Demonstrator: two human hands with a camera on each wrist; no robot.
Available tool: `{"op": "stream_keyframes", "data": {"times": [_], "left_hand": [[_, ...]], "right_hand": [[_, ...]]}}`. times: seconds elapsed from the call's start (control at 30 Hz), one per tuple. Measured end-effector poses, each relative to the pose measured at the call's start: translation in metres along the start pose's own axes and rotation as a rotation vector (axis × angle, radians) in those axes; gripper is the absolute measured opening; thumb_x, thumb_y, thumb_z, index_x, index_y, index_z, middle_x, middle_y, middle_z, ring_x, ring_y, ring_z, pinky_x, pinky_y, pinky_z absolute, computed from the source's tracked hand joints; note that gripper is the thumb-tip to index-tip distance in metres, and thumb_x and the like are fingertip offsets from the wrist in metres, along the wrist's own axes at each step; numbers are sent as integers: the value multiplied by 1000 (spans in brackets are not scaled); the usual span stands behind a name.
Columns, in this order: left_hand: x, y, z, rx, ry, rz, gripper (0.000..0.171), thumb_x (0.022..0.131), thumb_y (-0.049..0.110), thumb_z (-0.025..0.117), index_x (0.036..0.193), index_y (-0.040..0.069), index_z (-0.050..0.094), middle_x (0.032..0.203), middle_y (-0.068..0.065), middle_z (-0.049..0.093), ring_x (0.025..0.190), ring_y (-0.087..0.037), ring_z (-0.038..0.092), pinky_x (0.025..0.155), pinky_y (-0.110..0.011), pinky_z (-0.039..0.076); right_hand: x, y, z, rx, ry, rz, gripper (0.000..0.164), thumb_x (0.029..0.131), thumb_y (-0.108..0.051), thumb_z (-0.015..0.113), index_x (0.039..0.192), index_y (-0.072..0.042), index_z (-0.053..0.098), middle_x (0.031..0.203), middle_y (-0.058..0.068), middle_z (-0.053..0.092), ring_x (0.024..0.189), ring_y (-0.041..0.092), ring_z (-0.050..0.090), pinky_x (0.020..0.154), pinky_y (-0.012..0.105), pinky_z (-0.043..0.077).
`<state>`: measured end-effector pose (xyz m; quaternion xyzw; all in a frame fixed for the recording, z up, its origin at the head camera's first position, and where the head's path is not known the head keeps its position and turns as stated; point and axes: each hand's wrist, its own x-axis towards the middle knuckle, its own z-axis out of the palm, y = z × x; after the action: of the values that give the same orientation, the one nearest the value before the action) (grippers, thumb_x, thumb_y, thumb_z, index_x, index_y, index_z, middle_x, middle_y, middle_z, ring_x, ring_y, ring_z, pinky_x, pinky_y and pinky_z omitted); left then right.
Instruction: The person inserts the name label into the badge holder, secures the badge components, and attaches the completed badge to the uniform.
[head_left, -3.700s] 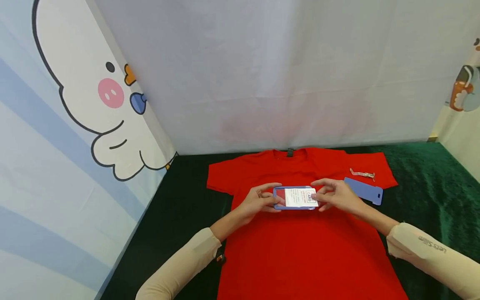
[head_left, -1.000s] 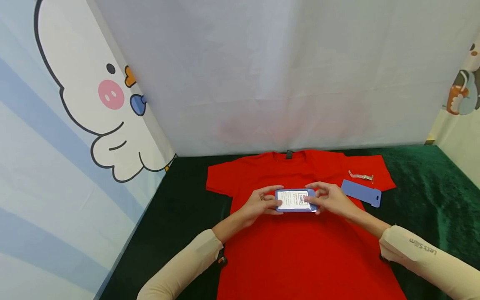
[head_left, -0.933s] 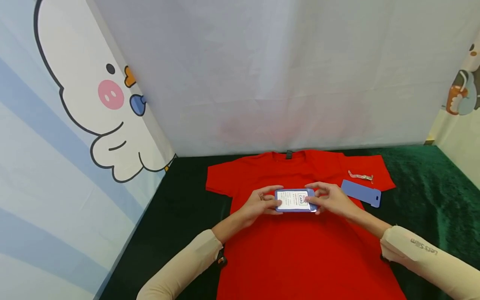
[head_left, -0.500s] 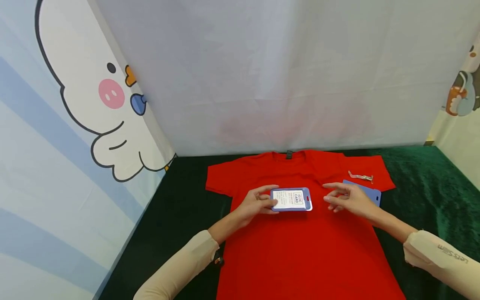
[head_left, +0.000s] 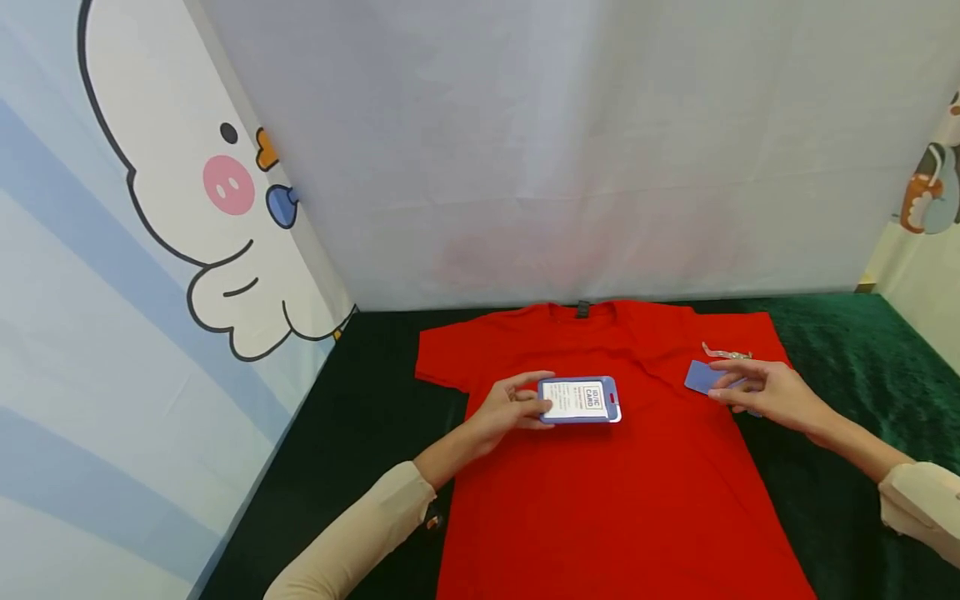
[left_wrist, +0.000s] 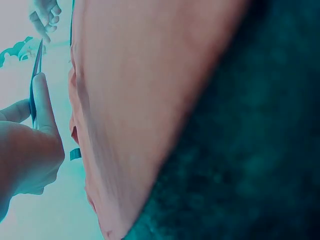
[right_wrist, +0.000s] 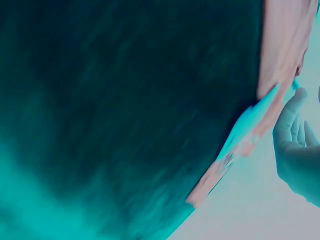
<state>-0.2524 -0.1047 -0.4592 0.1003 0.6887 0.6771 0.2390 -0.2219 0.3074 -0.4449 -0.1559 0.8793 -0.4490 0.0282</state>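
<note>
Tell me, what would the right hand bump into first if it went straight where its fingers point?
Probably the blue panel: in the head view, the right hand is partly over it. I can't tell whether they touch.

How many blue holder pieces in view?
2: the blue card frame held in the left hand, and the flat blue piece on the red shirt, partly hidden behind the right hand. More could be hidden.

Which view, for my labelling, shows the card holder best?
The head view: it shows the face of the card holder and its printed card. The left wrist view has it nearly edge-on in the left hand; I cannot find it in the right wrist view.
</note>
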Motion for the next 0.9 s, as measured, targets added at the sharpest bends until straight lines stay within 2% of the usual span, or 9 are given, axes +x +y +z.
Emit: {"op": "stream_keyframes", "data": {"times": [0.07, 0.17, 0.27, 0.33, 0.53, 0.7, 0.8, 0.9], "left_hand": [[0, 0, 0, 0, 1, -5, 55, 100, 5, 63, 152, 7, 47, 121, -25, 70, 88, -15, 72, 89, -41, 62], [1, 0, 0, 1, 1, -5, 55, 100, 5, 63, 152, 7, 47, 122, -25, 69, 88, -15, 72, 89, -40, 62], [1, 0, 0, 2, 3, -7, 55, 100, 5, 63, 152, 8, 47, 123, -25, 69, 89, -15, 71, 88, -40, 62], [2, 0, 0, 0, 6, -9, 55, 100, 5, 63, 152, 8, 47, 122, -25, 69, 89, -16, 71, 88, -40, 62], [3, 0, 1, -7, 10, -10, 54, 100, 5, 63, 152, 8, 48, 121, -24, 70, 88, -16, 71, 87, -39, 62], [3, 1, 2, -8, 6, -6, 53, 100, 5, 63, 151, 8, 49, 121, -25, 69, 87, -15, 71, 88, -40, 62], [3, 1, 2, -6, 5, -2, 52, 100, 5, 63, 151, 9, 50, 119, -24, 70, 88, -16, 72, 88, -39, 62], [4, 1, 3, -7, 3, -1, 53, 100, 5, 63, 151, 9, 49, 118, -23, 71, 89, -16, 72, 87, -39, 63]], "right_hand": [[-1, 8, -8, -63, 22, 14, 53, 96, -17, 72, 138, 9, 55, 97, -19, 72, 81, -2, 69, 67, 22, 56], [-3, 19, -17, -153, 44, 43, 55, 94, -21, 75, 138, 7, 57, 105, 0, 76, 83, -11, 61, 66, 21, 50], [-4, 27, -24, -220, 32, 85, 58, 93, -25, 77, 138, 7, 57, 115, 21, 72, 82, -13, 56, 68, 19, 49], [-5, 32, -28, -253, 11, 122, 62, 93, -28, 77, 139, 7, 56, 121, 27, 68, 82, -13, 54, 70, 19, 47], [-5, 43, -31, -311, -33, 157, 69, 90, -29, 80, 138, 12, 54, 123, 31, 62, 88, 7, 61, 71, 23, 48], [-3, 49, -27, -368, -21, 84, 72, 81, -25, 87, 131, 17, 57, 117, 31, 61, 87, 23, 66, 69, 21, 50], [-3, 50, -24, -409, -2, 37, 76, 75, -25, 91, 127, 18, 59, 113, 31, 60, 87, 29, 66, 70, 21, 50], [-3, 49, -23, -420, 3, 31, 78, 72, -27, 93, 126, 18, 60, 113, 31, 57, 89, 32, 65, 69, 22, 49]]}}
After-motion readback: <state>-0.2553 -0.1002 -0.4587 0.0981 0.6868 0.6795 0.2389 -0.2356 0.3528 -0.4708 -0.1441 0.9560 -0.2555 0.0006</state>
